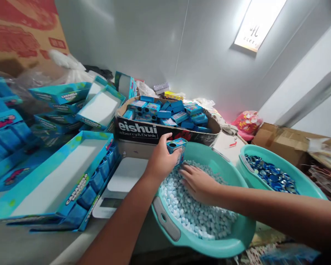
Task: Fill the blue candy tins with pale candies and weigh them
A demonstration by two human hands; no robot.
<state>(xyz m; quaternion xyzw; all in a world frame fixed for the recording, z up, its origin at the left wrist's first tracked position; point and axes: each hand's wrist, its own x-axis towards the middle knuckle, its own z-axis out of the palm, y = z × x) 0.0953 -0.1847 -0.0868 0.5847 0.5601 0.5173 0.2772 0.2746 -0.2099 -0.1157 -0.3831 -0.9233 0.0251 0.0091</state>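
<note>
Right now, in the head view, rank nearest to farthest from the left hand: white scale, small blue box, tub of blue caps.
1. small blue box, held in the left hand.
2. white scale, just left.
3. tub of blue caps, far right.

— What words can you read?
— The brown box point(138, 129) says "eishui" in big white letters, with "berry&Drink" under it.
— And the blue ones?
— The big blue tray point(76, 189) says "CARAMELO" on its side. The back tray point(68, 96) says it too.
— And the little box point(177, 146) in the left hand point(161, 160)?
— Its print is too small to read.
</note>
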